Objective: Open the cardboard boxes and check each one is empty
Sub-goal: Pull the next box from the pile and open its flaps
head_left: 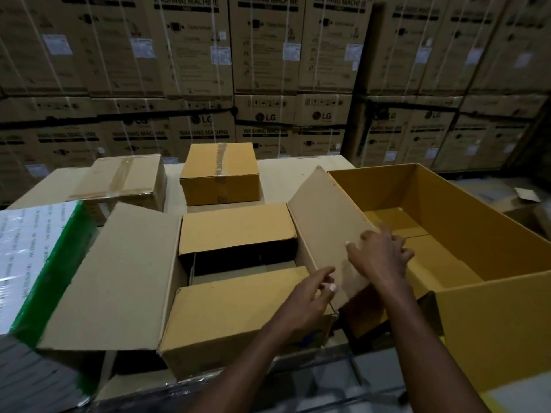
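Note:
A brown cardboard box point(238, 320) stands in front of me with its flaps spread: a wide left flap point(119, 278), a far flap point(235, 228), a near flap and a raised right flap point(325, 222). Its inside shows dark between the far and near flaps. My left hand point(310, 296) pinches the near edge of the right flap. My right hand point(378, 257) lies over that flap's upper edge with fingers curled round it. To the right sits a large open yellow box point(477, 234) with nothing visible inside. Two taped boxes, one yellow point(219, 174) and one brown point(125, 180), stand behind.
A green-edged, plastic-wrapped package point(32, 257) lies at the left. The boxes rest on a cardboard-covered surface point(280, 177). A wall of stacked washing-machine cartons point(268, 70) fills the background. Floor with loose cardboard scraps point(527, 195) shows at the far right.

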Motion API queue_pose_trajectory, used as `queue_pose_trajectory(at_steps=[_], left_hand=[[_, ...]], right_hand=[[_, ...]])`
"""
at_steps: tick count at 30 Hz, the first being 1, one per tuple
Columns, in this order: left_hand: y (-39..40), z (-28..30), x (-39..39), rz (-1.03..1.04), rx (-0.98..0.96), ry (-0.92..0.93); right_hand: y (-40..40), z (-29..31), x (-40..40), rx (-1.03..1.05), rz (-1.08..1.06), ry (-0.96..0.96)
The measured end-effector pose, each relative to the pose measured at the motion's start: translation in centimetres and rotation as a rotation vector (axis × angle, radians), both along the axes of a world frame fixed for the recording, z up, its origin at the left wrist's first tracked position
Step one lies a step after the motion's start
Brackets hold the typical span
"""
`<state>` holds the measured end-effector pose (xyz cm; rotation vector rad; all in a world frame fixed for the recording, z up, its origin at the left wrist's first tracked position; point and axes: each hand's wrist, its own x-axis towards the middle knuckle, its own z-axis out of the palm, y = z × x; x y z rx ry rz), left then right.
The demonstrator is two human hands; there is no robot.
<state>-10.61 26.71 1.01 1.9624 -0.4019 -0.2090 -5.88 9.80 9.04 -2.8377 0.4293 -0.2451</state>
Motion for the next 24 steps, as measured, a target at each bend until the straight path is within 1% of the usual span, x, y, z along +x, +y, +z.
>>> queue_pose_trajectory(at_steps=[2,6,8,11,13,15,16,18,19,22,24], left_hand=[[1.4,-1.0,0.2,0.027,0.061,-0.011],[5.5,-2.7,1.2,0.072,0.207,-0.036],[7.8,-3.2,1.5,0.125,0.265,-0.049],[11.3,-3.7,1.8,0.216,0.335,-0.033],[13.7,-4.3,2.0,0.261,0.387,-0.012],[16.0,-5.0,2.4,0.305,0.494,-0.021],[17.1,-5.3,2.7,0.331,0.560,-0.033],[18.6,-5.7,3.1,0.378,0.645,-0.029],[19.1,-5.9,3.5,0.391,0.668,-0.025],[20.0,-6.5,4.1,0.382,0.687,0.025],[20.3,-6.9,4.4,0.348,0.742,0.084]], right_hand=[[-1.1,-1.4,0.1,0.017,-0.024,0.048],[-1.9,-4.4,0.0,-0.071,-0.022,0.164],[-1.7,-5.5,-0.1,-0.071,-0.034,0.208],[-0.4,-6.9,0.0,-0.077,-0.015,0.181],[1.4,-7.6,0.3,-0.049,0.071,0.092],[3.7,-8.2,0.9,0.024,0.251,0.034],[5.0,-8.7,1.2,0.047,0.363,0.048],[7.5,-9.6,1.7,0.075,0.532,0.138],[8.7,-10.0,2.0,0.100,0.571,0.189],[11.3,-11.1,3.0,0.176,0.606,0.319],[12.5,-11.7,3.9,0.174,0.637,0.378]])
